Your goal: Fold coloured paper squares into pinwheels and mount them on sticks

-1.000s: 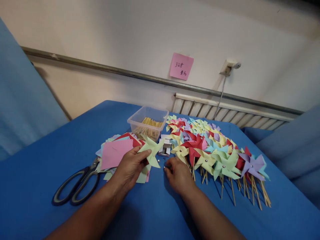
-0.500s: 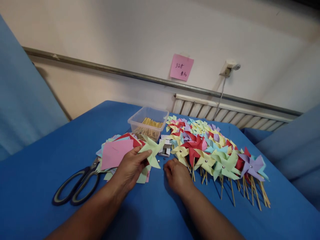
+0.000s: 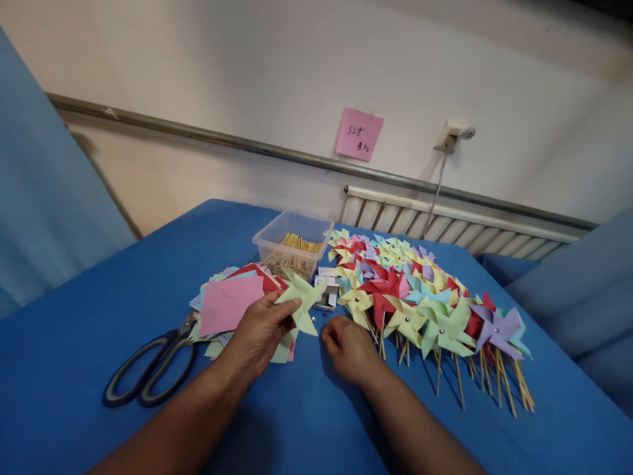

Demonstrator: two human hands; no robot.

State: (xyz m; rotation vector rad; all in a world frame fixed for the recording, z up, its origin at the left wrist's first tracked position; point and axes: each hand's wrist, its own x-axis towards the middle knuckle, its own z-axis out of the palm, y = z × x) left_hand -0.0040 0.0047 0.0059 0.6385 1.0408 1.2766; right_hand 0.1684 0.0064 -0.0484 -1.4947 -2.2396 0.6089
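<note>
My left hand (image 3: 257,333) pinches a folded light-green paper pinwheel (image 3: 302,300) by its centre, holding it just above the blue table (image 3: 89,310). My right hand (image 3: 349,346) rests on the cloth beside it, fingers curled, fingertips down near a small silver pin (image 3: 324,316); whether it grips a pin I cannot tell. A small white pin box (image 3: 327,295) lies just beyond the two hands. Under my left hand lies a stack of coloured paper squares (image 3: 230,300), a pink one on top.
Black-handled scissors (image 3: 148,369) lie at the left. A clear plastic tub of wooden sticks (image 3: 293,247) stands behind the paper. A long row of finished pinwheels on sticks (image 3: 425,303) covers the right side. A pink note (image 3: 359,133) hangs on the wall.
My right hand has drawn slightly toward me and left along the cloth. The left hand and its pinwheel have barely moved.
</note>
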